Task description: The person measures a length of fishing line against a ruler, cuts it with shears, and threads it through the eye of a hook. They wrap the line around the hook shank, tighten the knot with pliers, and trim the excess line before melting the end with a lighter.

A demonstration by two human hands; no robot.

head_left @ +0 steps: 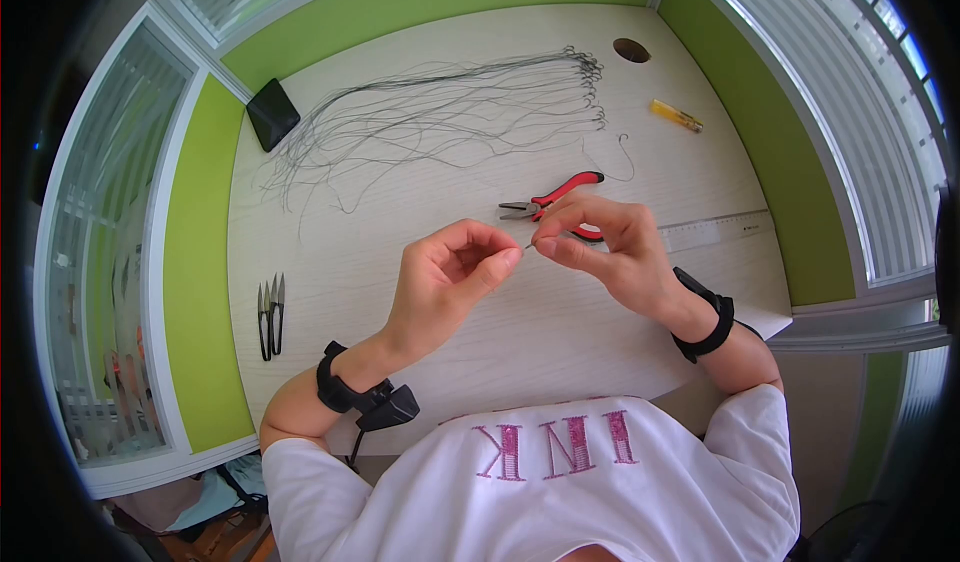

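- The left hand and the right hand are meeting just below the middle of the frame, fingertips almost touching above the pale desk
- Both are pinching a thin cord between thumb and forefinger; only a short dark bit is showing in the gap between the two hands, too fine to follow further
- So each hand is clenching lightly on that cord, remaining fingers curling inward
- Red-handled pliers are lying right behind the right hand, nose pointing toward frame left, the handles partly hidden by the knuckles
- A clear ruler is stretching toward the right edge of the desk, its near end going under the right hand
- A big bundle of dark cords is fanning across the upper middle, clasp ends gathering at upper right, well apart from the hands
- One loose hooked strand is sitting just below that bundle, near the pliers
- A yellow lighter is resting at upper right, and a round cable hole is sitting above it
- A black phone is leaning at upper left against the green wall
- Thread snips are lying at the left edge of the desk
- Black wrist straps are sitting on both wrists
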